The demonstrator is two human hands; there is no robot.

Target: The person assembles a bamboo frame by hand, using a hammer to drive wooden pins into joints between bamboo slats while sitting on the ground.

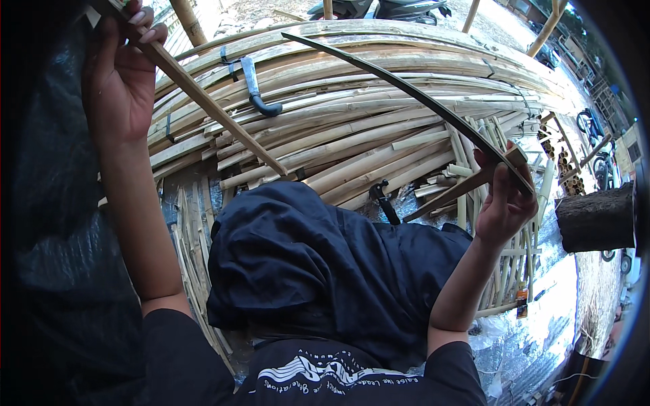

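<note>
Raised at the upper left, my left hand point(125, 95) is closed round a long split bamboo stick point(210, 105). That stick slants down to the right, its lower end near the dark cloth point(298, 250) over my lap. My right hand point(504, 210) pinches a long, thin dark strip point(413, 91), which rises to the upper left and narrows to a tip. Whether the strip is bamboo or a blade, I cannot tell. A shorter brown split bamboo piece point(447, 197) crosses the strip at my right fingers and seems held with it.
Behind my lap lie bundled bamboo slats point(379, 74). On them rests a tool with a pale blue blade and a dark curved handle point(252, 88). A small black tool point(384, 203) lies nearer. At right stands a dark stump point(596, 216); shiny sheeting point(521, 358) covers the ground.
</note>
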